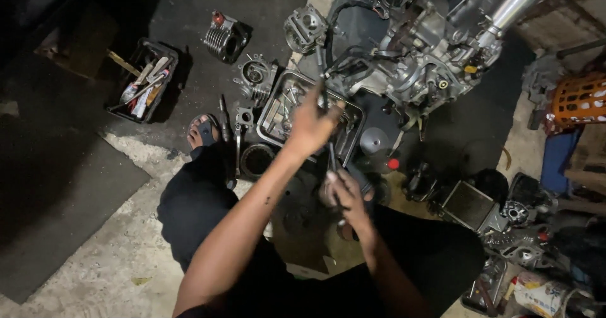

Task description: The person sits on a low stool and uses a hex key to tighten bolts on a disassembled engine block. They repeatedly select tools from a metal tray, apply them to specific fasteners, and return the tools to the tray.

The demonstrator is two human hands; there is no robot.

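1. The person sat low on the floor, knees spread, so that the engine (410,46) stood straight ahead on the far side and every loose part lay within arm's reach.
2. The left hand (312,125) was stretched forward over the metal tray (356,113), fingers closed around a thin dark tool (322,90) whose tip pointed up toward the engine's near-left edge; the grip looked firm, probably to steady the tool against the casing.
3. The right hand (344,195) was held nearer the body, below the left, fingers curled around a slim rod-like piece (332,157). What exactly it was I could not tell; it was too dark and small.
4. The tray sat just beside the engine, on its near-left side, and held small bits of hardware, likely kept there so nothing rolled off across the floor.
5. Removed parts lay further left: a finned cylinder (224,37) at the far side, and a round housing (255,75) nearer the tray.
6. A toolbox (145,87) stood well apart on the far left, open, with handles sticking out.
7. A sandalled foot (203,132) rested near the tray's left edge.
8. An orange basket (581,100) stood at the far right.
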